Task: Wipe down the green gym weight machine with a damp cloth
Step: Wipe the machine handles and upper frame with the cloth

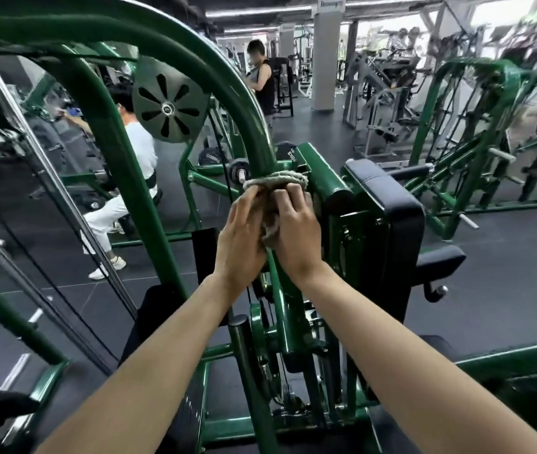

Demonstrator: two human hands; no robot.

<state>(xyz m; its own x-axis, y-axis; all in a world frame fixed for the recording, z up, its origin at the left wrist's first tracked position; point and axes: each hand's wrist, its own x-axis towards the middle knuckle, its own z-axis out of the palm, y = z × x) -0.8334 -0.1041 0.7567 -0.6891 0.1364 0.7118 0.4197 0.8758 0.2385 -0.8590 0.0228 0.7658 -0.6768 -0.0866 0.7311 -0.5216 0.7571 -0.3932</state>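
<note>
Nearest to the camera, two bare forearms reach forward over the low green base of the machine, where bolts, small pulleys and black cables sit close together. This lower part looks shiny, but I cannot tell if it is already wiped.

A little farther, the left hand (240, 235) and the right hand (295, 232) come together around the curved tube (254, 139) of the green weight machine. Both hands have their fingers curled over the cloth (277, 181), which is wrapped around the tube like a ring, with a crumpled tail pressed between the palms. The cloth is pale grey-beige and looks soft and ribbed; the tube is round, smooth, painted glossy dark green.

My judgement is that the wiping is somewhere in the middle: the hands work on one section of the frame, and the long arch above, the other bars and the padded parts seem to remain.

Just right of the hands stands a black padded seat (394, 204) with a matte, leather-like surface. Left and above hangs a grey metal pulley disc (168, 108) with slots. Far behind, two persons and more machines stand on the dark floor.
</note>
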